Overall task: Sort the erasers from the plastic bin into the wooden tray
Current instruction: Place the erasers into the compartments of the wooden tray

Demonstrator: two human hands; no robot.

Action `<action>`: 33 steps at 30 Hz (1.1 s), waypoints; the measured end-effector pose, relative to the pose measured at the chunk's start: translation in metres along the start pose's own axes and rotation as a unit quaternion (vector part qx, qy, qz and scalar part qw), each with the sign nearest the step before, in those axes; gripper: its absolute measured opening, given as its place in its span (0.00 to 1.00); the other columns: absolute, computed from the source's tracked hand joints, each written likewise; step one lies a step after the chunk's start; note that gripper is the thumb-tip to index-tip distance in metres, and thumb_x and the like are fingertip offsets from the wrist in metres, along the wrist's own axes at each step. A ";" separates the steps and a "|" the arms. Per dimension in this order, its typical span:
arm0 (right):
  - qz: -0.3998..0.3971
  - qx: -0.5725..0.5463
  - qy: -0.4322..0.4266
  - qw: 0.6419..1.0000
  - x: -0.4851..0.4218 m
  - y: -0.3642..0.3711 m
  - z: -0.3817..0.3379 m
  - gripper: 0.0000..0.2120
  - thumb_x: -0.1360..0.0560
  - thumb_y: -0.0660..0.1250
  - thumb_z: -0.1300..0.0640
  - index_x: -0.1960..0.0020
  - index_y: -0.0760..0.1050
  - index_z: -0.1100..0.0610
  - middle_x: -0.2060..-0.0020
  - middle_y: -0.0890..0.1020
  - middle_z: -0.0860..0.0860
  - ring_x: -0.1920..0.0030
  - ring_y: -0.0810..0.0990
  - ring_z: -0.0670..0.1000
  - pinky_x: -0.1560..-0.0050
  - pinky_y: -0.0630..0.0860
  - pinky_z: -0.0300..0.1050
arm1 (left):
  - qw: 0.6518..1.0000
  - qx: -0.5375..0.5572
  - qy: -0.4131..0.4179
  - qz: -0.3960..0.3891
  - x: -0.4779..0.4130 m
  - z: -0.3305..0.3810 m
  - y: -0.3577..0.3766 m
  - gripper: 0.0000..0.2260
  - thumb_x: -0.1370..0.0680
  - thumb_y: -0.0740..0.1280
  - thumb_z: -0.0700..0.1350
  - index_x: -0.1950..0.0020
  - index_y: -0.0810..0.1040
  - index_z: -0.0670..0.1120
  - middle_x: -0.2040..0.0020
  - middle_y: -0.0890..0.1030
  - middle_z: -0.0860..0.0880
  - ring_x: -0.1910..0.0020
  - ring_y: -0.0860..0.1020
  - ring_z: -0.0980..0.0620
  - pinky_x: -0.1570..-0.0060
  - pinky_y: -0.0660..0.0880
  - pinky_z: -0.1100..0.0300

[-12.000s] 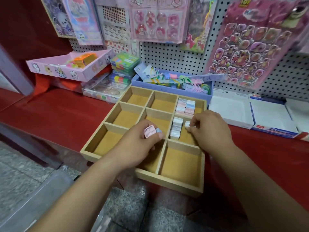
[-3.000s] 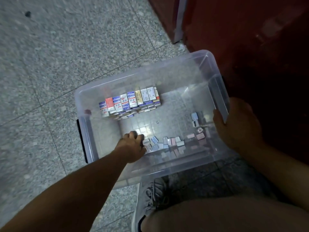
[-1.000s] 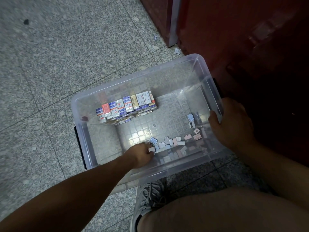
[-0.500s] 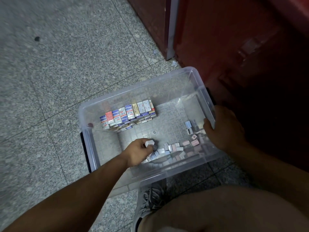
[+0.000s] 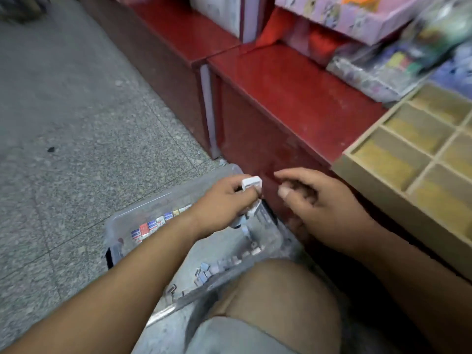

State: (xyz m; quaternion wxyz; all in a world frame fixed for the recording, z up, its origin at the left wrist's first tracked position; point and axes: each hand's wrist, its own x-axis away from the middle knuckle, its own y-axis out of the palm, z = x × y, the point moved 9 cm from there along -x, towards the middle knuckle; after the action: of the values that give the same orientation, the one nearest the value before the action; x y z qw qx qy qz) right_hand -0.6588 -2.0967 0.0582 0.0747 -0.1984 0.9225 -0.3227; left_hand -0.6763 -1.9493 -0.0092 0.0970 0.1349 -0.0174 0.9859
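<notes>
My left hand [image 5: 224, 200] is raised above the clear plastic bin [image 5: 120, 226] and pinches a white eraser [image 5: 251, 183] between thumb and fingers. More small erasers seem tucked under its fingers, blurred. My right hand [image 5: 324, 208] hovers beside it over the bin's right end, fingers loosely curled, holding nothing. Inside the bin a row of boxed erasers [image 5: 153, 224] stands at the far wall and loose erasers [image 5: 219, 267] lie near my knee. The wooden tray [image 5: 378, 175] with its compartments sits on the red shelf at the right.
The bin stands on the grey speckled floor [image 5: 76, 123] against the red shelf unit [image 5: 281, 90]. Pink and clear stationery boxes [image 5: 378, 60] crowd the shelf behind the tray. My knee [image 5: 275, 297] overlaps the bin's near edge.
My left hand has lifted out of the bin with a white eraser. My right hand has let go of the bin's rim. The view has swung up toward the shelf and tray.
</notes>
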 end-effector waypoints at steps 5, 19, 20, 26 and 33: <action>0.104 -0.103 0.014 0.989 0.037 -0.091 -0.012 0.15 0.28 0.67 0.40 0.43 0.81 0.39 0.59 0.85 0.51 0.59 0.84 0.56 0.52 0.82 0.61 | 0.989 -0.066 0.118 -0.066 -0.003 0.108 0.095 0.13 0.16 0.63 0.41 0.60 0.76 0.46 0.71 0.72 0.56 0.72 0.66 0.59 0.69 0.65 0.66; 0.313 -0.190 0.111 0.924 0.142 -0.266 0.081 0.01 0.20 0.68 0.64 0.49 0.78 0.59 0.63 0.80 0.53 0.69 0.81 0.46 0.65 0.81 0.40 | 0.987 -0.072 0.065 -0.128 -0.045 0.167 0.298 0.11 0.19 0.68 0.44 0.62 0.79 0.45 0.68 0.78 0.45 0.71 0.74 0.53 0.69 0.67 0.62; 0.324 -0.193 0.121 0.918 0.144 -0.267 0.089 0.01 0.20 0.68 0.64 0.49 0.78 0.59 0.64 0.80 0.54 0.69 0.81 0.46 0.66 0.81 0.40 | 0.987 -0.081 0.059 -0.128 -0.049 0.163 0.304 0.11 0.19 0.67 0.40 0.62 0.78 0.46 0.70 0.77 0.47 0.73 0.72 0.54 0.72 0.66 0.63; 0.336 -0.197 0.161 0.907 0.146 -0.281 0.126 0.02 0.21 0.69 0.62 0.51 0.78 0.56 0.62 0.84 0.54 0.67 0.83 0.46 0.64 0.79 0.38 | 0.985 -0.094 0.037 -0.138 -0.073 0.156 0.321 0.06 0.22 0.67 0.37 0.57 0.81 0.45 0.70 0.77 0.50 0.75 0.71 0.55 0.74 0.64 0.66; 0.351 0.063 0.244 0.902 0.166 -0.324 0.165 0.04 0.24 0.69 0.56 0.57 0.80 0.50 0.67 0.82 0.42 0.68 0.78 0.42 0.62 0.76 0.37 | 0.986 -0.120 0.036 -0.114 -0.096 0.157 0.306 0.05 0.22 0.68 0.36 0.52 0.83 0.43 0.73 0.78 0.54 0.79 0.71 0.60 0.77 0.65 0.70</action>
State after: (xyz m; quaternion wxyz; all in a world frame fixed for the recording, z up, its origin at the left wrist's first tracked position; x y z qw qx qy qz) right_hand -0.6630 -2.4900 0.1309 -0.0322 0.2284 0.8996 -0.3709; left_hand -0.6043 -2.2771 0.1134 0.2246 0.0881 -0.1171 0.9634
